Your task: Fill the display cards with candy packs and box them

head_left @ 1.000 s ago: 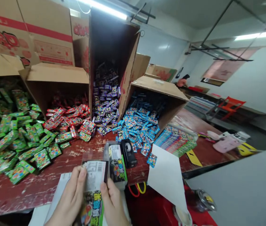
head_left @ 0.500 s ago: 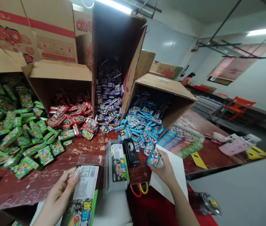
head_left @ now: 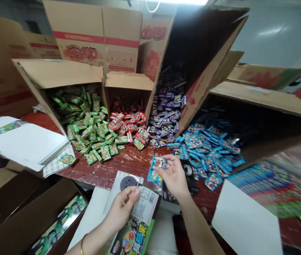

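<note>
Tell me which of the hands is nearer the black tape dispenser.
Right. The right hand is just left of the black tape dispenser; the left hand, on the printed package, is farther left and lower.

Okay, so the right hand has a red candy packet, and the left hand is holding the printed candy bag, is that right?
Not quite. The candy packet in the right hand is blue, not red, as the head view shows. The left hand is indeed holding the printed candy bag.
</note>
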`<state>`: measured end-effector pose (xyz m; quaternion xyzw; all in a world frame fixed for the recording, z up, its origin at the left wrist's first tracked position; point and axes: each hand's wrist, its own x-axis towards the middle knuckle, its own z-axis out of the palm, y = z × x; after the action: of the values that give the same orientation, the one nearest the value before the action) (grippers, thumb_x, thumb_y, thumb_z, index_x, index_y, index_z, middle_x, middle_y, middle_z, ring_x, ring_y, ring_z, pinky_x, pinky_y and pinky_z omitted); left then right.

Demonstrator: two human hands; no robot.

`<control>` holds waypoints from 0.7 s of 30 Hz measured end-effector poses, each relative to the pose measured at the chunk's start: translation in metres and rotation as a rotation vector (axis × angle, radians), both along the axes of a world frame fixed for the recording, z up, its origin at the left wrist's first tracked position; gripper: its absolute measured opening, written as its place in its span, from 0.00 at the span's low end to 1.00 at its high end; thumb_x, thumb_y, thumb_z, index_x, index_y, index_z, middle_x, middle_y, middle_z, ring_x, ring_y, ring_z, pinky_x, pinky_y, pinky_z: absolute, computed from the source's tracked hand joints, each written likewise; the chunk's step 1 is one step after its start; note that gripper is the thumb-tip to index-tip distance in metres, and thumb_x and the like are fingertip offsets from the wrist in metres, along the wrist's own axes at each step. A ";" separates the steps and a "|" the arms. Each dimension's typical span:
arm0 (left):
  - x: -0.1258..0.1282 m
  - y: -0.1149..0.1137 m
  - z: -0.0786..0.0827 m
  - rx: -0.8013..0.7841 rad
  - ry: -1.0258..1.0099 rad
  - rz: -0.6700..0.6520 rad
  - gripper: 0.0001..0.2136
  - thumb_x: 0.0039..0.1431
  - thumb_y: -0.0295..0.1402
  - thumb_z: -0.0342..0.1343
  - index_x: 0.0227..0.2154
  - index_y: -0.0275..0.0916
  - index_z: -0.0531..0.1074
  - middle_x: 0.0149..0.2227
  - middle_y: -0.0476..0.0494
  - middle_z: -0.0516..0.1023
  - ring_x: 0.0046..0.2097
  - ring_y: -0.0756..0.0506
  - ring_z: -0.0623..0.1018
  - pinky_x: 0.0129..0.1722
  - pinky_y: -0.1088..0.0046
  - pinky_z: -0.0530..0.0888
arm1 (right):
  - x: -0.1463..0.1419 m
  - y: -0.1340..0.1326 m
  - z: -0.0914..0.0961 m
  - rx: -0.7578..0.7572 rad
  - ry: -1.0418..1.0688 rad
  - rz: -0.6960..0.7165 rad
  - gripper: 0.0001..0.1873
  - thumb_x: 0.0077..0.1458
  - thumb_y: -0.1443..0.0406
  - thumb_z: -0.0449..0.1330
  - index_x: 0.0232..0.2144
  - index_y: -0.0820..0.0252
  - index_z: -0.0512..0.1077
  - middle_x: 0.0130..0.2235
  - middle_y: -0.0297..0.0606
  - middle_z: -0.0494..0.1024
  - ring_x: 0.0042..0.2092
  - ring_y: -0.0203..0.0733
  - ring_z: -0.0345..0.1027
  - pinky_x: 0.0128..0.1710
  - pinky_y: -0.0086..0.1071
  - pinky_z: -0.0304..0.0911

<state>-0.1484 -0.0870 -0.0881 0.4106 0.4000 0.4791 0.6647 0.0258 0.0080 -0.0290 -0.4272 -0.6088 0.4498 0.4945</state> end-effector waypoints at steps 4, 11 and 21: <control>-0.010 -0.006 -0.002 -0.018 -0.016 0.020 0.21 0.59 0.49 0.50 0.36 0.32 0.67 0.28 0.47 0.70 0.29 0.51 0.67 0.32 0.76 0.64 | -0.007 0.006 0.000 -0.008 -0.244 0.286 0.11 0.49 0.63 0.64 0.33 0.62 0.67 0.37 0.39 0.72 0.40 0.38 0.68 0.42 0.31 0.63; -0.005 -0.012 -0.003 -0.006 -0.005 0.015 0.20 0.60 0.48 0.50 0.36 0.31 0.68 0.30 0.47 0.69 0.30 0.52 0.65 0.32 0.77 0.62 | -0.013 0.006 0.039 0.099 -0.538 0.609 0.05 0.55 0.67 0.58 0.30 0.63 0.73 0.36 0.39 0.69 0.40 0.37 0.65 0.43 0.32 0.60; -0.010 -0.011 0.011 -0.045 -0.005 0.069 0.25 0.56 0.54 0.50 0.37 0.31 0.68 0.30 0.45 0.70 0.31 0.51 0.66 0.32 0.77 0.64 | -0.033 0.000 0.036 -0.018 -0.479 0.490 0.06 0.44 0.69 0.66 0.30 0.62 0.75 0.39 0.40 0.69 0.41 0.39 0.65 0.40 0.31 0.62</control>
<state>-0.1588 -0.0979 -0.0772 0.3804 0.4229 0.4936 0.6579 -0.0077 0.0079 0.0074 -0.3661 -0.7882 0.4474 0.2109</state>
